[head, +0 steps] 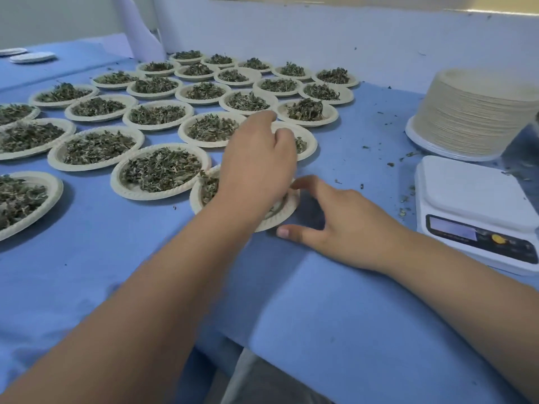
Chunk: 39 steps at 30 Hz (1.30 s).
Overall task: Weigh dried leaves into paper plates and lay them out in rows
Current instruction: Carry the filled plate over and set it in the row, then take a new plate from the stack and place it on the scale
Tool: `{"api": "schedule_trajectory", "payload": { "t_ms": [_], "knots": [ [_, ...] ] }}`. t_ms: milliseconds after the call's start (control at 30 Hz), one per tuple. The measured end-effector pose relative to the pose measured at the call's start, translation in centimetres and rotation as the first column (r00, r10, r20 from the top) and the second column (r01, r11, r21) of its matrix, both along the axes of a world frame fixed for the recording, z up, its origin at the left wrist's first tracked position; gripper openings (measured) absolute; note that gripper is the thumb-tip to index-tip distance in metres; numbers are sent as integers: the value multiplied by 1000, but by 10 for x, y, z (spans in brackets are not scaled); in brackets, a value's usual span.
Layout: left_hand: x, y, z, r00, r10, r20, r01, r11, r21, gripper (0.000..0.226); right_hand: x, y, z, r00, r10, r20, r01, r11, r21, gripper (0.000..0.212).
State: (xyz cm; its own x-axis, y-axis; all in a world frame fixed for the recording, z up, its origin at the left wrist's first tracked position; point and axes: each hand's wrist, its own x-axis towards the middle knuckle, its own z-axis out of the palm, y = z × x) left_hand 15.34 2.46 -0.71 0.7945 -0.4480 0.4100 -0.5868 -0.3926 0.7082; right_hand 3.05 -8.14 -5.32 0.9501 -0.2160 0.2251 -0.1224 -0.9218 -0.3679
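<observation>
1. A blue cloth-covered table (335, 330) is seen, with many round cream paper plates of dried green leaves (96, 147) laid out in slanted rows.
2. The nearest round paper plate of leaves (201, 196) is set at the near end of a row, just beside another full plate.
3. The left hand (256, 167) is held over this plate, with fingers curled loosely; whether anything is gripped cannot be told.
4. The right hand (335, 225) is spread open, with fingertips touching the plate's right rim and the thumb on the cloth.
5. A tall stack of empty cream paper plates (472, 112) is seen at the right.
6. A white kitchen scale (478, 211) is placed just in front of the stack, with nothing on its tray.
7. Small leaf crumbs (390, 164) are scattered on the cloth near the scale.
</observation>
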Motion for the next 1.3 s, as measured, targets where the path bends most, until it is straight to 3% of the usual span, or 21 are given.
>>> {"api": "schedule_trajectory", "payload": {
  "t_ms": [100, 267, 400, 500, 600, 667, 733, 867, 1100, 1300],
  "knots": [
    [-18, -36, 2, 996, -92, -1, 92, 996, 17, 28, -15, -14, 11, 997, -60, 55, 58, 998, 38, 71],
    [-47, -93, 1, 972, -236, -11, 236, 969, 66, 46, -50, -55, 26, 968, -215, 126, 205, 975, 83, 51],
    [-66, -144, 2, 941, -337, 39, 333, 940, 76, 43, -89, -100, 31, 916, -338, 214, 329, 941, 77, 39],
    [-76, -188, 9, 904, -400, 150, 385, 915, 121, 39, -127, -149, 35, 845, -477, 242, 492, 870, -6, 34],
    [-83, -234, 25, 829, -464, 314, 409, 884, 227, 43, -171, -191, 31, 715, -648, 261, 677, 736, -28, 34],
    [-83, -263, 37, 761, -517, 391, 396, 848, 351, 51, -192, -211, 23, 639, -725, 257, 765, 635, -111, 36],
    [-84, -288, 46, 705, -547, 451, 336, 819, 466, 48, -200, -220, 15, 600, -785, 156, 795, 561, -232, 42],
    [-92, -310, 49, 616, -602, 508, 226, 753, 618, 40, -196, -221, 9, 585, -801, 128, 778, 509, -367, 45],
    [-104, -309, 57, 421, -669, 612, 32, 686, 727, 31, -196, -222, 8, 576, -804, 145, 784, 494, -375, 43],
    [-105, -305, 68, 311, -717, 624, 30, 664, 747, 25, -197, -223, 7, 576, -802, 160, 790, 495, -363, 43]
  ]
}}
